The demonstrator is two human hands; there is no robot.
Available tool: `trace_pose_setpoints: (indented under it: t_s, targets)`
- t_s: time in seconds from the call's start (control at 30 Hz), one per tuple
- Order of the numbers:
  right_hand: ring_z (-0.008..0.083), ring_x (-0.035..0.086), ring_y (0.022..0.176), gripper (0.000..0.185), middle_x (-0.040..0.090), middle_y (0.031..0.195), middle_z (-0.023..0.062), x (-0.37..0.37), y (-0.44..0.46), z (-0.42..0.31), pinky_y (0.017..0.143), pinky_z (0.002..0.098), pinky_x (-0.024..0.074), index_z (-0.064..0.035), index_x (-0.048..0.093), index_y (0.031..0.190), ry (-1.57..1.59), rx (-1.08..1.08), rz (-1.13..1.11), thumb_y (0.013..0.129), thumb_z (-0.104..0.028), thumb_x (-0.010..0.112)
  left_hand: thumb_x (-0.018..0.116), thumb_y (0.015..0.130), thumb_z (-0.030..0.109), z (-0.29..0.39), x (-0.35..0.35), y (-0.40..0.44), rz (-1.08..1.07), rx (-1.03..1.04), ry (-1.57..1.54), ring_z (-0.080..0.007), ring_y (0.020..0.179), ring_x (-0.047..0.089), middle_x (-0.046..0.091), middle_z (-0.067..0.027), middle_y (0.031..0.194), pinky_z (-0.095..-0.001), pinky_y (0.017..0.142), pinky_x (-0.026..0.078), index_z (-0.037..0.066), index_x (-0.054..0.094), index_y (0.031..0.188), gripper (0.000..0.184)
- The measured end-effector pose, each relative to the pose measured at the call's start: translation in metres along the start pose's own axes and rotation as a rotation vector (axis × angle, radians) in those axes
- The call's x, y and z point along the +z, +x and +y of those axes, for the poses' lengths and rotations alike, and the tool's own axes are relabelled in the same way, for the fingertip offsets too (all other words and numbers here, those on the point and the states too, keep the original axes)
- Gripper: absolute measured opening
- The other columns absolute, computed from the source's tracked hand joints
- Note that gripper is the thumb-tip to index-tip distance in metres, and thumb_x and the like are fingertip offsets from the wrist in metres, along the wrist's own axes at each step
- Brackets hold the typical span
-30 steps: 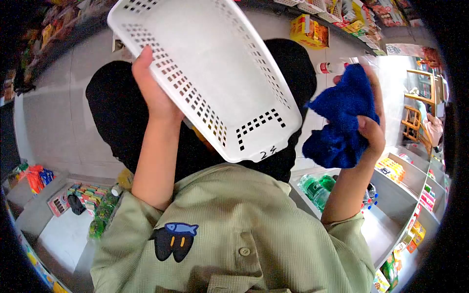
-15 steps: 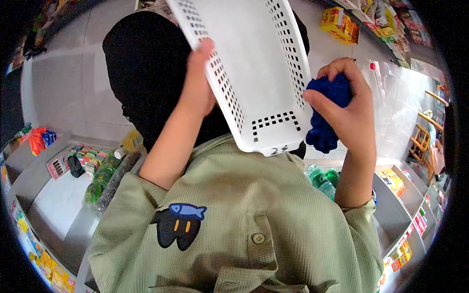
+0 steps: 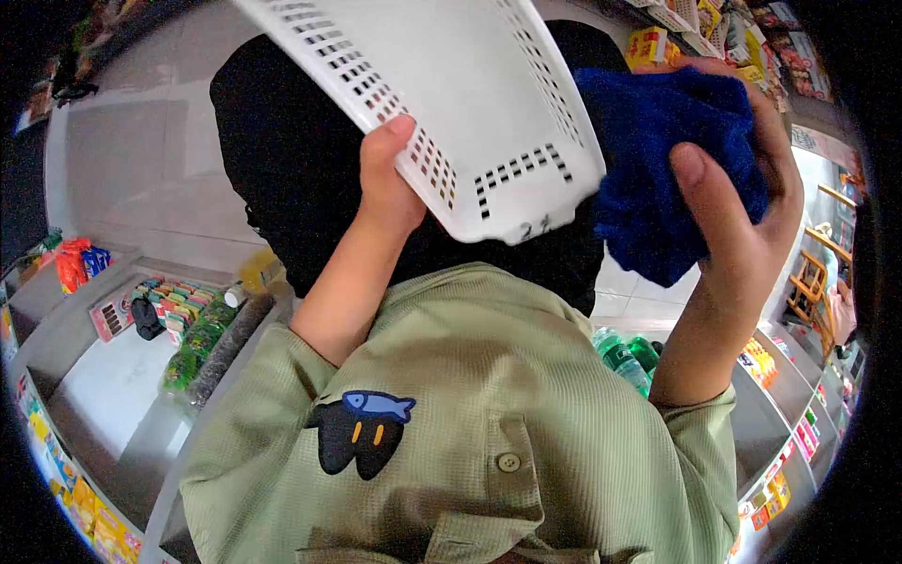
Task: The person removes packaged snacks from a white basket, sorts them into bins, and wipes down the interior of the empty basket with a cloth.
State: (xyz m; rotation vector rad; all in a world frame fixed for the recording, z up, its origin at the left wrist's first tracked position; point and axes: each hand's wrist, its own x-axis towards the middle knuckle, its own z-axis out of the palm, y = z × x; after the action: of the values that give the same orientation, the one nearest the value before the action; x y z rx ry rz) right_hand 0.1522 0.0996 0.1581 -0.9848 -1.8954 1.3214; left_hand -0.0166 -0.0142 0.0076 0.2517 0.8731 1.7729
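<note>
A white plastic basket (image 3: 451, 103) with rows of square holes and a handwritten mark on its near end is tilted in front of me. My left hand (image 3: 387, 174) grips its left wall, thumb over the rim. Nothing lies on the visible part of the basket floor; its far end is cut off by the frame. In my right hand (image 3: 752, 197) is a crumpled dark blue cloth (image 3: 648, 179), thumb on the near side and fingers behind it. The cloth is just off the basket's right wall, and I cannot tell whether they touch.
Shelves with packaged goods (image 3: 89, 526) curve along the lower left. Green bottles (image 3: 625, 362) stand beside my right forearm. A yellow box (image 3: 648, 45) sits at the upper right, and a wooden chair (image 3: 810, 277) stands at the far right.
The basket has moved up and tilted further left. My right hand with the cloth has moved up, right and closer to the camera, and more of the cloth shows.
</note>
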Motion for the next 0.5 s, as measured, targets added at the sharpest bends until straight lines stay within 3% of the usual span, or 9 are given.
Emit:
trace_pose_setpoints:
  t_s: [0.07, 0.13, 0.17, 0.23, 0.3, 0.37, 0.43, 0.5]
  targets:
    - [0.0212, 0.058, 0.099, 0.043, 0.062, 0.105, 0.017, 0.01, 0.007, 0.005, 0.091, 0.0307, 0.0422, 0.0009, 0.054, 0.109, -0.032, -0.051, -0.094, 0.069, -0.005, 0.067, 0.058, 0.072, 0.041, 0.005, -0.001, 0.01, 0.089, 0.134, 0.088, -0.0297, 0.109, 0.056, 0.054, -0.0163, 0.119, -0.0427, 0.094, 0.045, 0.0, 0.038, 0.131, 0.074]
    - [0.0196, 0.051, 0.102, 0.034, 0.057, 0.112, 0.0155, 0.026, 0.012, 0.02, 0.096, 0.0307, 0.035, -0.0023, 0.05, 0.095, -0.024, -0.149, -0.198, 0.064, 0.002, 0.064, 0.059, 0.071, 0.04, 0.004, -0.008, 0.013, 0.115, 0.191, 0.138, -0.0295, 0.11, 0.055, 0.053, -0.016, 0.119, -0.0424, 0.095, 0.045, 0.001, 0.038, 0.131, 0.074]
    - [0.0192, 0.051, 0.099, 0.031, 0.056, 0.105, 0.0129, 0.034, 0.009, 0.024, 0.093, 0.0304, 0.0371, -0.0032, 0.049, 0.092, -0.03, -0.125, -0.179, 0.065, 0.004, 0.064, 0.06, 0.071, 0.04, 0.002, -0.014, 0.013, 0.146, 0.244, 0.183, -0.0293, 0.111, 0.055, 0.053, -0.0157, 0.119, -0.0421, 0.095, 0.045, 0.001, 0.038, 0.131, 0.074]
    - [0.02, 0.054, 0.093, 0.029, 0.056, 0.096, 0.0108, 0.037, 0.008, 0.042, 0.088, 0.029, 0.0403, -0.0034, 0.049, 0.089, -0.302, -0.274, -0.203, 0.067, 0.001, 0.067, 0.063, 0.071, 0.037, -0.01, -0.031, 0.01, 0.137, 0.252, 0.224, -0.0287, 0.114, 0.053, 0.051, -0.0145, 0.122, -0.0418, 0.095, 0.045, 0.003, 0.036, 0.133, 0.075]
    - [0.0211, 0.056, 0.083, 0.028, 0.056, 0.087, 0.0098, 0.043, 0.0, 0.052, 0.081, 0.0269, 0.0437, -0.0025, 0.05, 0.087, -0.415, -0.204, -0.232, 0.067, -0.001, 0.07, 0.065, 0.071, 0.035, -0.026, -0.036, 0.005, 0.167, 0.253, 0.173, -0.0282, 0.115, 0.051, 0.048, -0.0131, 0.126, -0.0427, 0.097, 0.044, 0.005, 0.032, 0.135, 0.077]
    - [0.0244, 0.059, 0.078, 0.028, 0.059, 0.085, 0.0109, 0.05, -0.007, 0.062, 0.076, 0.0287, 0.0471, -0.0013, 0.056, 0.091, -0.438, -0.146, -0.208, 0.067, -0.002, 0.07, 0.067, 0.071, 0.035, -0.037, -0.042, 0.005, 0.099, 0.236, 0.165, -0.029, 0.117, 0.05, 0.046, -0.0123, 0.127, -0.044, 0.1, 0.04, 0.006, 0.03, 0.137, 0.081]
    - [0.0353, 0.059, 0.087, 0.034, 0.061, 0.088, 0.0168, 0.055, -0.009, 0.071, 0.078, 0.0409, 0.0483, -0.0029, 0.059, 0.097, -0.475, -0.172, -0.181, 0.065, -0.004, 0.068, 0.068, 0.069, 0.039, -0.041, -0.039, 0.008, -0.003, 0.167, -0.018, -0.0304, 0.118, 0.048, 0.046, -0.0131, 0.128, -0.0441, 0.102, 0.038, 0.006, 0.03, 0.137, 0.084]
    - [0.0345, 0.06, 0.085, 0.032, 0.062, 0.086, 0.0152, 0.059, -0.003, 0.066, 0.077, 0.0415, 0.0485, -0.0041, 0.06, 0.098, -0.457, -0.121, -0.17, 0.067, -0.006, 0.068, 0.067, 0.068, 0.043, -0.044, -0.034, 0.012, -0.134, 0.161, -0.129, -0.0318, 0.119, 0.046, 0.045, -0.0145, 0.128, -0.0441, 0.103, 0.037, 0.005, 0.029, 0.137, 0.087]
